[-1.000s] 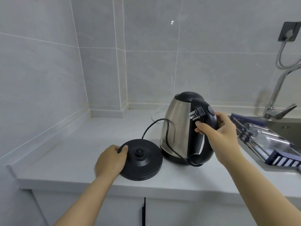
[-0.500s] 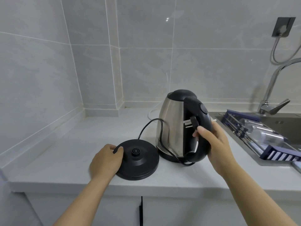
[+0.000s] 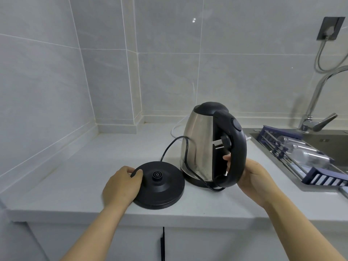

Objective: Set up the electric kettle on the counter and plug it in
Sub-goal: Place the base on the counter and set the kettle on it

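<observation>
A steel kettle (image 3: 199, 142) with a black lid and handle (image 3: 238, 147) stands on the white counter (image 3: 94, 162). Just left of it lies its round black base (image 3: 160, 187); my left hand (image 3: 120, 185) grips the base's left rim. The black cord (image 3: 185, 149) loops from the base across the kettle's front. Its plug (image 3: 225, 141) sits in the gap inside the handle, prongs pointing left. My right hand (image 3: 252, 174) is behind the handle, fingertips reaching into the gap below the plug; the handle hides the grip itself.
A dark wall socket (image 3: 328, 28) at the upper right has a white plug and grey cable in it. A sink (image 3: 323, 140) with a blue rack (image 3: 282, 149) and a faucet (image 3: 316, 102) lies to the right. A white cord (image 3: 176, 127) runs behind the kettle.
My right hand has carried the plug from the top front of the handle down into the handle's gap and dropped behind the handle. The left hand stays on the base.
</observation>
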Motion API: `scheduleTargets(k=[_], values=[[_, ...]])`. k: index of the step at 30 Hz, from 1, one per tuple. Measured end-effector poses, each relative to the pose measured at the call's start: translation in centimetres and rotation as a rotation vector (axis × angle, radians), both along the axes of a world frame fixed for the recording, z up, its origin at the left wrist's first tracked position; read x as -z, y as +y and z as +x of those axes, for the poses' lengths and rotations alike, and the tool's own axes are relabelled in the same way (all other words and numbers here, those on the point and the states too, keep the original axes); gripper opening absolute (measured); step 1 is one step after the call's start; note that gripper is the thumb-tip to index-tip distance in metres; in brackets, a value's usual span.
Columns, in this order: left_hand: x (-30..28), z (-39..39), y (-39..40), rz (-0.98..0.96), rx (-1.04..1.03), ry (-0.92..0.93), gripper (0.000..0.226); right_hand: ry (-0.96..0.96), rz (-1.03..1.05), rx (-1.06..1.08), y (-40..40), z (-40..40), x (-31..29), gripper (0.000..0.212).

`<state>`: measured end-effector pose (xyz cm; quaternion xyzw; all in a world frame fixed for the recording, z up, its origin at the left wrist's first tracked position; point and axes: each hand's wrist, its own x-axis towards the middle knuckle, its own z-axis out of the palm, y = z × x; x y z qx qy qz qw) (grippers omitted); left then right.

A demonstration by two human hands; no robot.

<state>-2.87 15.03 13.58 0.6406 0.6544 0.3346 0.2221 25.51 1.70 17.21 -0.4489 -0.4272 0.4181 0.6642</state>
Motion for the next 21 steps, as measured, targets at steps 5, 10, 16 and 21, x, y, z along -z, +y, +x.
scheduleTargets(k=[5, 10, 16, 21], values=[[0.0, 0.0, 0.0, -0.002, -0.001, -0.015, 0.022, 0.072, 0.044, -0.026, 0.2, 0.3, 1.6, 0.031], [-0.1, 0.0, -0.1, 0.004, -0.001, -0.029, 0.024, 0.14, 0.031, -0.019, 0.8, 0.7, 2.5, 0.056], [0.1, 0.1, -0.3, 0.064, -0.009, 0.042, 0.034, 0.178, 0.038, -0.036, 1.1, 1.1, 2.9, 0.064], [-0.8, 1.5, -2.4, 0.239, -0.014, -0.036, 0.025, 0.139, 0.027, -0.057, 1.0, 1.2, 2.9, 0.061]])
